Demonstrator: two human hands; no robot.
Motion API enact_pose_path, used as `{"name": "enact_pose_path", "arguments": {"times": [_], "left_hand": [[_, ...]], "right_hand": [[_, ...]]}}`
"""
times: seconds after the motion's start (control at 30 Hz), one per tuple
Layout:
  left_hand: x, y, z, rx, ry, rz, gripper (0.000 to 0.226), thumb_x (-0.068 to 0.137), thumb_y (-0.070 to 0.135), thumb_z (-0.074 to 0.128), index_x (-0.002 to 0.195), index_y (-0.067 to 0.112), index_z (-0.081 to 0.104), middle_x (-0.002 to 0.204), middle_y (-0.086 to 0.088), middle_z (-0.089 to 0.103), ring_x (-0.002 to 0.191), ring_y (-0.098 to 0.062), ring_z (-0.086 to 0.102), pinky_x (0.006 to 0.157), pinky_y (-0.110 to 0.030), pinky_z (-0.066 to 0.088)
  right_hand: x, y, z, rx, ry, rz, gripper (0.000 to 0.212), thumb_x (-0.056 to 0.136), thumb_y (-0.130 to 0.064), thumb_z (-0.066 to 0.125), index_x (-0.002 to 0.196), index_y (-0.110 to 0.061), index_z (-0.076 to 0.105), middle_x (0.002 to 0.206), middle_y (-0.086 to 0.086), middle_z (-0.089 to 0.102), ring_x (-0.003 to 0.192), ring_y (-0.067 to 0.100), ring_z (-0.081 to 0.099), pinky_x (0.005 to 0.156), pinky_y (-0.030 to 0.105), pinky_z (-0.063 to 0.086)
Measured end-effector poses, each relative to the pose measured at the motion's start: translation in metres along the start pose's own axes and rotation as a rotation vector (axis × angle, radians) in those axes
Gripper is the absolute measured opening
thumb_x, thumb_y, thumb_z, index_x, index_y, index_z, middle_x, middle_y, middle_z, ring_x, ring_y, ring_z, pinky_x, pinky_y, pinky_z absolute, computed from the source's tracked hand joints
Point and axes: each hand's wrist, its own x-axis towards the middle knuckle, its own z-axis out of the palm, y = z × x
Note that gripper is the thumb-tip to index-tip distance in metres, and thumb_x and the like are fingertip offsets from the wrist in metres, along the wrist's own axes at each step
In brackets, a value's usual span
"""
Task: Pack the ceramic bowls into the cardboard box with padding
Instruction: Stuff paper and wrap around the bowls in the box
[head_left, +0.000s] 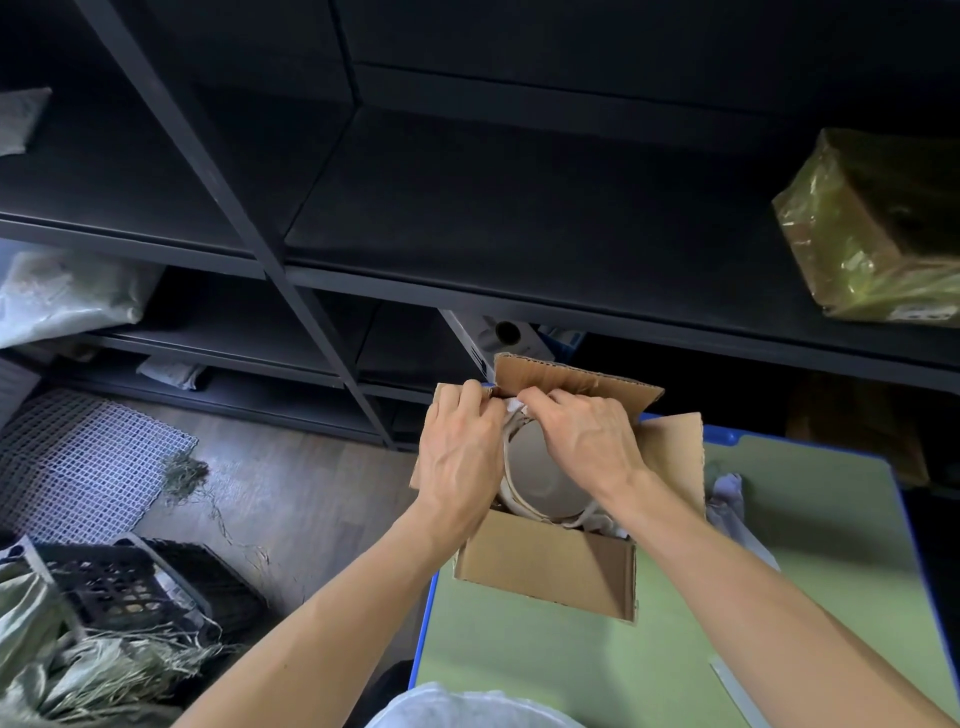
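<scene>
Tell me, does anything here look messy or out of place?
Yes: loose straw lies scattered over the wooden floor on the left, between the white mesh mat and the black crate, as if spilled. The cardboard box looks tidy.

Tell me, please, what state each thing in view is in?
cardboard box: open, flaps up, on the green table.
ceramic bowls: nested inside the box, mouths up.
paper padding: crumpled, tucked at the box's far edge.
left hand: fingers curled over the box's far left corner.
right hand: pinching the paper padding.
wrapped package: sealed in plastic, on the shelf.
</scene>
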Motion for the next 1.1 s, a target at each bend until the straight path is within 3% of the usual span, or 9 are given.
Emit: {"name": "enact_pose_path", "arguments": {"times": [0.07,0.17,0.4,0.47,0.57,0.63,0.8,0.97,1.1], "left_hand": [[-0.001,-0.001,-0.001,-0.009,-0.008,0.002,0.011,0.095,0.023,0.06,0.09,0.015,0.066,0.089,-0.001,0.053,0.085,-0.021,0.044,0.072,-0.032,0.041],[-0.004,-0.001,-0.004,-0.032,-0.001,-0.008,0.01,0.093,0.021,0.063,0.088,0.013,0.066,0.088,-0.003,0.052,0.084,-0.023,0.045,0.069,-0.034,0.042],[-0.005,-0.002,-0.003,-0.024,0.027,0.029,0.009,0.092,0.023,0.065,0.09,0.014,0.068,0.089,-0.003,0.052,0.083,-0.022,0.046,0.068,-0.031,0.038],[-0.004,-0.003,-0.003,-0.03,0.013,0.022,0.009,0.092,0.024,0.066,0.09,0.016,0.067,0.088,-0.002,0.051,0.082,-0.022,0.045,0.066,-0.031,0.039],[-0.001,-0.003,-0.003,-0.014,-0.001,0.005,0.008,0.087,0.022,0.071,0.087,0.016,0.066,0.086,-0.002,0.05,0.079,-0.02,0.044,0.063,-0.029,0.035],[-0.002,-0.002,-0.002,-0.016,-0.011,-0.001,0.009,0.087,0.022,0.072,0.089,0.016,0.066,0.087,-0.002,0.049,0.078,-0.02,0.044,0.062,-0.028,0.036],[-0.003,-0.001,-0.005,-0.025,-0.06,-0.004,0.015,0.093,0.036,0.064,0.105,0.028,0.065,0.088,0.004,0.037,0.08,-0.015,0.036,0.062,-0.027,0.032],[-0.004,-0.002,-0.005,-0.049,-0.157,-0.059,0.02,0.099,0.047,0.049,0.102,0.033,0.063,0.088,0.01,0.028,0.08,-0.009,0.025,0.061,-0.019,0.021],[-0.002,-0.003,-0.003,-0.124,-0.201,-0.129,0.023,0.1,0.048,0.044,0.1,0.033,0.061,0.086,0.013,0.028,0.078,-0.009,0.024,0.057,-0.018,0.022]], "right_hand": [[0.004,-0.001,0.0,-0.033,-0.017,0.016,0.014,0.087,-0.011,0.069,0.091,-0.024,0.064,0.061,-0.004,0.062,0.05,0.02,0.062,0.043,0.024,0.03],[0.009,-0.004,0.001,-0.028,-0.046,0.008,0.015,0.086,-0.009,0.068,0.083,-0.023,0.062,0.06,-0.004,0.056,0.047,0.02,0.057,0.041,0.025,0.031],[0.01,-0.009,-0.001,-0.032,-0.109,0.037,0.015,0.085,-0.009,0.07,0.08,-0.022,0.064,0.069,-0.001,0.053,0.046,0.022,0.056,0.043,0.025,0.026],[0.008,-0.009,-0.001,-0.003,-0.129,0.031,0.013,0.084,-0.011,0.071,0.089,-0.023,0.07,0.075,-0.002,0.058,0.053,0.021,0.062,0.045,0.025,0.031],[0.0,-0.005,0.0,0.066,-0.148,0.016,0.039,0.082,-0.01,0.07,0.118,-0.025,0.068,0.094,-0.004,0.063,0.068,0.02,0.068,0.049,0.028,0.042],[-0.007,0.001,-0.002,0.099,-0.143,0.027,0.052,0.08,-0.006,0.067,0.128,-0.026,0.061,0.1,-0.005,0.067,0.077,0.021,0.07,0.052,0.03,0.048],[-0.014,0.001,-0.002,0.108,-0.21,0.041,0.058,0.085,-0.009,0.065,0.139,-0.027,0.054,0.118,-0.005,0.062,0.097,0.019,0.066,0.068,0.034,0.057],[-0.013,-0.003,-0.003,0.092,-0.246,0.058,0.054,0.088,-0.011,0.063,0.14,-0.023,0.055,0.116,-0.001,0.055,0.092,0.022,0.064,0.069,0.035,0.055],[-0.012,-0.007,-0.004,0.081,-0.26,0.063,0.054,0.089,-0.014,0.061,0.141,-0.024,0.052,0.115,0.0,0.051,0.093,0.023,0.061,0.069,0.037,0.056]]}}
